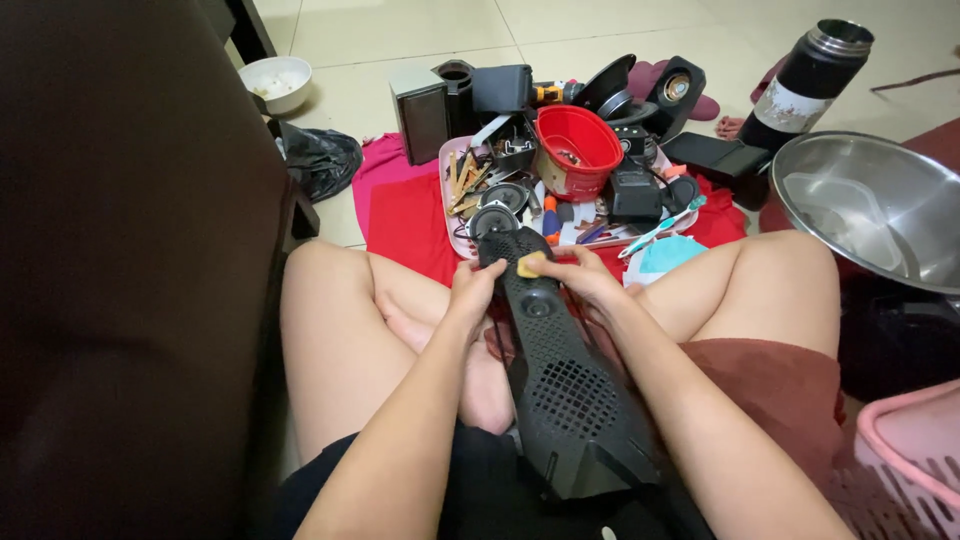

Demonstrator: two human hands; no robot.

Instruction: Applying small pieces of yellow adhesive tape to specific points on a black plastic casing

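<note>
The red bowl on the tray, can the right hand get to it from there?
Probably yes. The red bowl sits open on the tray just past the right hand, with nothing tall between. But that hand now pinches a yellow piece.

Ahead: we see a crowded pink tray (447,190) just beyond our hands, packed with a red tub (575,150), loose speaker cones (497,205) and black parts; nothing passes through it low.
Lap: the long black perforated speaker shell (560,370) fills the gap between our knees, with our left hand (473,290) and right hand (578,277) gripping its far end.
Right: a steel bowl (870,205) and black flask (805,85) block that side; a pink basket (905,460) closes the near corner.
Left: a dark chair back (120,270) walls us in.
Open floor: bare tiles far ahead, and around the white bowl (277,82) at upper left.
</note>
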